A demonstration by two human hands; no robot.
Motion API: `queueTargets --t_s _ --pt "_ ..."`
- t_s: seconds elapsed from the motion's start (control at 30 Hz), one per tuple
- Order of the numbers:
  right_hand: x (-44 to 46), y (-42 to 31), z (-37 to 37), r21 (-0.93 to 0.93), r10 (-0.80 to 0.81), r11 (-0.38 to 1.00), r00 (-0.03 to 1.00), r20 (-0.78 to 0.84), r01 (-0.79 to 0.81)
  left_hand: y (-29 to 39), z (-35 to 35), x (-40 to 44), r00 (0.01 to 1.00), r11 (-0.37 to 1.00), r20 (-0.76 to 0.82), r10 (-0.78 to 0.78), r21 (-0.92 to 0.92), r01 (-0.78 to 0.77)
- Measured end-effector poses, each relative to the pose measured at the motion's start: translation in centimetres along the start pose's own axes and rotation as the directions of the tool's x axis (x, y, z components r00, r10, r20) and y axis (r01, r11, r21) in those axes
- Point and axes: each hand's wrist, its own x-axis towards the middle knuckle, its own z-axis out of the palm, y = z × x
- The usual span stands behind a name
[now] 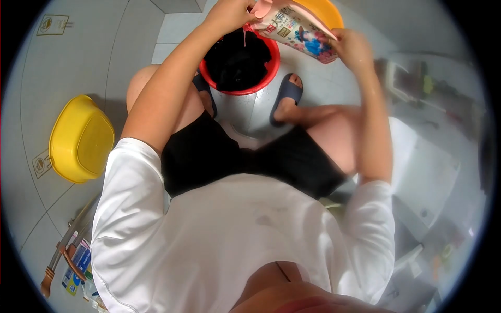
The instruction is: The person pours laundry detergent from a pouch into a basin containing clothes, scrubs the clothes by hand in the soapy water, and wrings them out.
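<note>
- While I looked down through the head view, my left hand was closed on the upper corner of a soft, printed pouch with pink edges and a blue picture, beside its pink end piece.
- My right hand pinched the opposite end of this pouch between thumb and fingers, so it hung slanted between both hands, partly cut off by the top of the view.
- From the pouch's left end, a thin pink stream ran down over a round red plastic basin.
- Inside that basin lay a black mass, too dark for me to tell exactly what it was.
- Behind the pouch showed part of a rounded orange-yellow object.
- My feet, in dark grey slip-on sandals, stood either side of the basin on pale floor tiles.
- To my left, a bright yellow plastic tub was tilted against the grey tiled wall.
- I wore black shorts and a white short-sleeved top.
</note>
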Motion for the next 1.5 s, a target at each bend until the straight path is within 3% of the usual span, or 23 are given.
queueTargets --t_s 0.23,0.43,0.5,0.6,0.83,1.03,1.1,1.2,1.27,1.33,1.47,1.5 --pt "-0.6 -0.7 -1.0 -0.038 0.021 0.999 0.999 0.029 -0.02 -0.6 0.2 -0.1 0.998 0.997 -0.051 0.044 0.068 -0.041" --pt "0.0 -0.8 -1.2 -0.055 0.017 0.998 1.0 0.017 -0.016 -0.4 0.0 0.1 0.995 0.992 -0.057 -0.082 0.087 0.087" --pt "0.3 -0.9 -0.9 -0.015 -0.028 1.0 0.997 -0.078 0.027 -0.4 -0.3 -0.3 0.993 0.996 -0.079 -0.085 -0.034 0.083" --pt "0.9 -1.3 -0.8 -0.036 -0.048 0.998 0.992 -0.114 0.044 -0.5 -0.8 -0.3 0.984 0.987 -0.086 -0.155 -0.054 0.151" --pt "1.3 -3.2 -0.3 -0.06 -0.08 0.996 0.983 -0.163 0.071 -2.2 -2.1 -0.6 0.982 0.988 -0.105 -0.156 0.004 0.157" --pt "1.4 -4.0 0.2 0.029 -0.082 0.996 0.993 -0.081 0.085 -3.7 -2.5 -1.1 0.99 0.991 -0.04 -0.133 -0.003 0.133" --pt "1.4 -3.9 0.5 0.05 -0.105 0.993 0.994 -0.04 0.107 -3.5 -2.9 -1.1 0.969 0.971 0.134 -0.209 0.148 0.189" --pt "0.8 -3.9 0.3 -0.003 -0.164 0.986 0.985 -0.062 0.164 -5.4 -1.6 -1.1 0.977 0.985 0.165 -0.134 0.133 0.113" --pt "0.7 -3.6 0.2 -0.008 -0.171 0.985 0.984 -0.047 0.171 -4.1 -1.6 -1.2 0.967 0.974 0.184 -0.174 0.174 0.142" --pt "0.6 -3.1 0.1 -0.011 -0.177 0.984 0.984 -0.031 0.176 -3.3 -1.7 -1.0 0.945 0.963 0.285 -0.162 0.254 0.089" --pt "0.4 -2.2 -0.3 -0.012 -0.174 0.985 0.985 -0.003 0.174 -4.3 -0.3 -0.6 0.97 0.98 0.242 -0.023 0.197 -0.026" --pt "0.4 -2.2 -0.5 -0.028 -0.161 0.987 0.987 0.011 0.161 -4.4 -0.2 -0.5 0.965 0.995 0.263 -0.001 0.101 -0.026"
